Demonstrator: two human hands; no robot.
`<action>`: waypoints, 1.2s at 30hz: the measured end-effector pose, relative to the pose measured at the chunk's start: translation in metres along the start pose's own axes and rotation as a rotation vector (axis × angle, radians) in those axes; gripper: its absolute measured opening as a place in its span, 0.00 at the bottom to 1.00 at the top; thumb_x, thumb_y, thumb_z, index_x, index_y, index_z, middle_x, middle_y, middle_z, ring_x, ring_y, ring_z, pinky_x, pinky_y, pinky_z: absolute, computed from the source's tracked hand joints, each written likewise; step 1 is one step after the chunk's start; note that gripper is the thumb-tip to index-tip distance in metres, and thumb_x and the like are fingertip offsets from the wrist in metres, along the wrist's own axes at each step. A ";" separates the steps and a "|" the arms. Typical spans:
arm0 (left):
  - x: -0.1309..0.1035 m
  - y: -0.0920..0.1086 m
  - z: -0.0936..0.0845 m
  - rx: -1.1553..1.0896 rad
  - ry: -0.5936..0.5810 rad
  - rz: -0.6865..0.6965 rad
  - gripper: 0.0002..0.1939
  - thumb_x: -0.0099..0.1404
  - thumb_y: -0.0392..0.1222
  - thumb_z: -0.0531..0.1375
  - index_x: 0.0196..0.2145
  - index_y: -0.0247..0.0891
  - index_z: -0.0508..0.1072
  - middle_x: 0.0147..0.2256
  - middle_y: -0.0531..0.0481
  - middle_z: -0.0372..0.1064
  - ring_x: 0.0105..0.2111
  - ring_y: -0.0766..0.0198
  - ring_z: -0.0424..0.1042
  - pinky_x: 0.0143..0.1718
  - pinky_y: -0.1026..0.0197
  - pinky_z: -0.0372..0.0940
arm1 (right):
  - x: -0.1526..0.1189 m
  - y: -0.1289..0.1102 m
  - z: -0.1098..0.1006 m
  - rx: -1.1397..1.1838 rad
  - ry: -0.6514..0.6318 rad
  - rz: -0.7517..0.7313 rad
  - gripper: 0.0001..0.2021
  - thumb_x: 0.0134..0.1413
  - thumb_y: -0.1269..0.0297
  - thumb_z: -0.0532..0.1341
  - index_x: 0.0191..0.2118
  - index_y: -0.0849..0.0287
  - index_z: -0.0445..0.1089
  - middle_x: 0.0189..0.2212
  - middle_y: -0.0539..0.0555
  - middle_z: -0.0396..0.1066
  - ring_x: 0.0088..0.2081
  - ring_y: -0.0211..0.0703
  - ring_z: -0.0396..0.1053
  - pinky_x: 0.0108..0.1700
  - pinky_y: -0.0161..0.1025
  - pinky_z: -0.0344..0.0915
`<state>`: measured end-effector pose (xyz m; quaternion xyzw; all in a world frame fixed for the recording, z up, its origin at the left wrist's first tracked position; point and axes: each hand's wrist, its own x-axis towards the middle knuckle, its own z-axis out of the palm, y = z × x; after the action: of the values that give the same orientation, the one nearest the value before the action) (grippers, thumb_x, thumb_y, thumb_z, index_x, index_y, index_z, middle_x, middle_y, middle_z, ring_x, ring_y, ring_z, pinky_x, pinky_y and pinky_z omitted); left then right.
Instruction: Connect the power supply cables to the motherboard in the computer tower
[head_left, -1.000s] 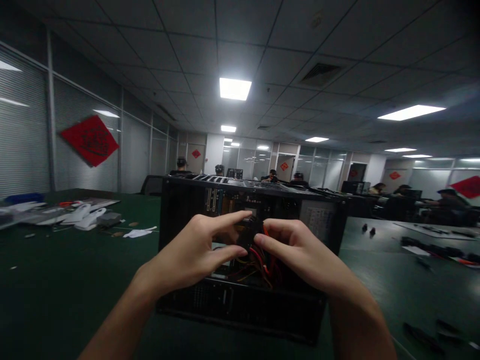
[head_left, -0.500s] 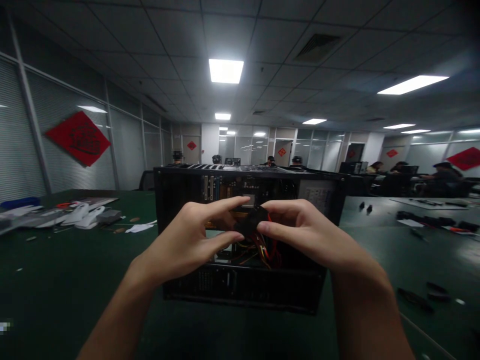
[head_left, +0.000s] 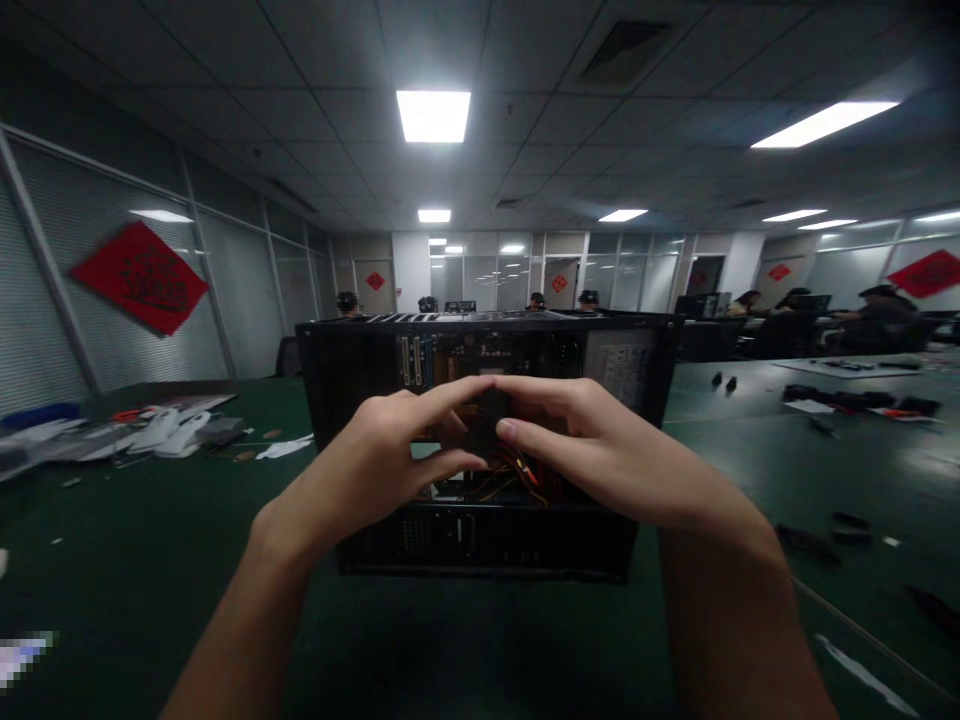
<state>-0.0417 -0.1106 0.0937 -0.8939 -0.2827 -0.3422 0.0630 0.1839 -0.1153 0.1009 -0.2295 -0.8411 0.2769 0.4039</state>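
Observation:
An open black computer case (head_left: pixel 484 548) lies in front of me on the green table, its inside facing me. My left hand (head_left: pixel 394 445) and my right hand (head_left: pixel 607 450) are at its opening, index fingertips meeting. Between their fingers is a dark, blocky part (head_left: pixel 489 425), its kind too dark to make out. My right thumb presses on its near face; my left thumb and index finger curve round its other side. Red, yellow and black wires (head_left: pixel 525 475) hang just below it. Behind are pale expansion slots (head_left: pixel 411 360) and a labelled power supply (head_left: pixel 619 372).
White and grey items (head_left: pixel 176 432) and papers (head_left: pixel 283 446) lie on the table's left. Small black parts (head_left: pixel 851 527) and a dark cable bundle (head_left: pixel 862 400) are on the right. Several people sit at desks in the background.
My fingertips have come together over the dark part, which shows less than before. The camera view has shifted a little, and the case's lower edge appears higher in the picture.

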 end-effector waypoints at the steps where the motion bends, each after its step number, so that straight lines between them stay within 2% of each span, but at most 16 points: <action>1: -0.001 -0.001 0.000 0.050 0.015 0.018 0.34 0.64 0.44 0.65 0.65 0.46 0.60 0.39 0.51 0.76 0.38 0.63 0.75 0.44 0.62 0.69 | 0.001 0.001 0.001 -0.001 0.008 -0.006 0.20 0.62 0.64 0.59 0.58 0.55 0.70 0.48 0.54 0.75 0.50 0.50 0.71 0.54 0.49 0.69; 6: -0.001 -0.004 -0.001 0.161 0.041 0.056 0.32 0.65 0.44 0.64 0.65 0.45 0.61 0.37 0.51 0.76 0.37 0.63 0.74 0.43 0.61 0.68 | 0.004 0.001 0.004 0.009 0.033 -0.009 0.18 0.61 0.65 0.59 0.57 0.56 0.71 0.47 0.54 0.75 0.50 0.49 0.71 0.54 0.48 0.68; 11: -0.001 -0.001 0.000 0.157 0.024 0.047 0.33 0.65 0.44 0.64 0.65 0.45 0.60 0.38 0.50 0.76 0.38 0.62 0.75 0.43 0.61 0.68 | 0.001 -0.005 0.006 0.015 -0.023 0.018 0.21 0.59 0.66 0.61 0.58 0.55 0.69 0.44 0.54 0.76 0.48 0.49 0.72 0.52 0.47 0.70; 15: 0.000 -0.002 0.002 0.168 0.043 0.065 0.34 0.64 0.42 0.65 0.65 0.45 0.59 0.38 0.51 0.76 0.38 0.62 0.75 0.44 0.61 0.67 | 0.000 -0.005 0.007 0.006 -0.053 0.010 0.24 0.59 0.69 0.61 0.61 0.55 0.66 0.48 0.55 0.74 0.50 0.49 0.71 0.54 0.47 0.69; 18: 0.001 -0.003 0.004 0.148 0.053 0.067 0.35 0.63 0.43 0.66 0.65 0.44 0.59 0.38 0.51 0.76 0.38 0.63 0.75 0.43 0.61 0.68 | 0.000 0.000 0.008 -0.025 -0.042 -0.007 0.25 0.60 0.68 0.60 0.63 0.55 0.64 0.54 0.55 0.71 0.56 0.52 0.67 0.58 0.49 0.66; 20: 0.001 -0.003 0.003 0.114 0.054 0.061 0.36 0.62 0.43 0.66 0.65 0.43 0.59 0.39 0.50 0.76 0.39 0.63 0.75 0.43 0.61 0.68 | -0.002 0.004 0.009 -0.067 0.012 -0.024 0.28 0.60 0.67 0.60 0.65 0.55 0.60 0.60 0.56 0.65 0.62 0.53 0.62 0.62 0.50 0.62; 22: 0.001 -0.003 0.003 0.078 0.046 0.055 0.35 0.61 0.44 0.67 0.63 0.41 0.61 0.41 0.49 0.76 0.40 0.62 0.75 0.43 0.62 0.68 | -0.004 0.006 0.010 -0.097 0.063 -0.035 0.33 0.60 0.66 0.60 0.69 0.54 0.52 0.65 0.56 0.58 0.66 0.54 0.56 0.65 0.50 0.57; 24: 0.002 -0.002 0.003 0.042 0.032 0.063 0.33 0.60 0.45 0.67 0.61 0.39 0.63 0.44 0.47 0.75 0.41 0.62 0.75 0.44 0.62 0.68 | -0.006 0.007 0.012 -0.109 0.064 -0.031 0.37 0.61 0.66 0.59 0.72 0.54 0.43 0.67 0.56 0.55 0.67 0.53 0.54 0.67 0.50 0.54; 26: 0.002 -0.002 0.002 0.013 0.018 0.074 0.31 0.60 0.46 0.67 0.59 0.39 0.65 0.48 0.46 0.73 0.43 0.61 0.74 0.45 0.62 0.68 | -0.007 0.006 0.013 -0.122 0.028 -0.030 0.39 0.62 0.65 0.58 0.73 0.54 0.38 0.67 0.57 0.54 0.67 0.53 0.54 0.67 0.50 0.54; 32: 0.005 -0.004 0.004 -0.038 0.050 0.113 0.26 0.62 0.42 0.66 0.56 0.37 0.67 0.52 0.42 0.69 0.52 0.55 0.69 0.52 0.56 0.66 | -0.006 0.003 0.013 -0.154 0.002 -0.078 0.37 0.62 0.65 0.58 0.72 0.53 0.41 0.69 0.56 0.50 0.68 0.53 0.51 0.68 0.50 0.52; 36: 0.007 -0.008 0.010 -0.092 0.082 0.132 0.27 0.60 0.41 0.66 0.56 0.38 0.66 0.53 0.41 0.68 0.53 0.55 0.68 0.53 0.55 0.67 | -0.006 0.003 0.012 -0.147 -0.002 -0.086 0.37 0.62 0.66 0.58 0.72 0.52 0.41 0.69 0.54 0.50 0.68 0.52 0.50 0.68 0.51 0.51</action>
<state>-0.0359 -0.0978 0.0903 -0.8978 -0.2045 -0.3860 0.0559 0.1780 -0.1201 0.0894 -0.2219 -0.8687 0.1969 0.3966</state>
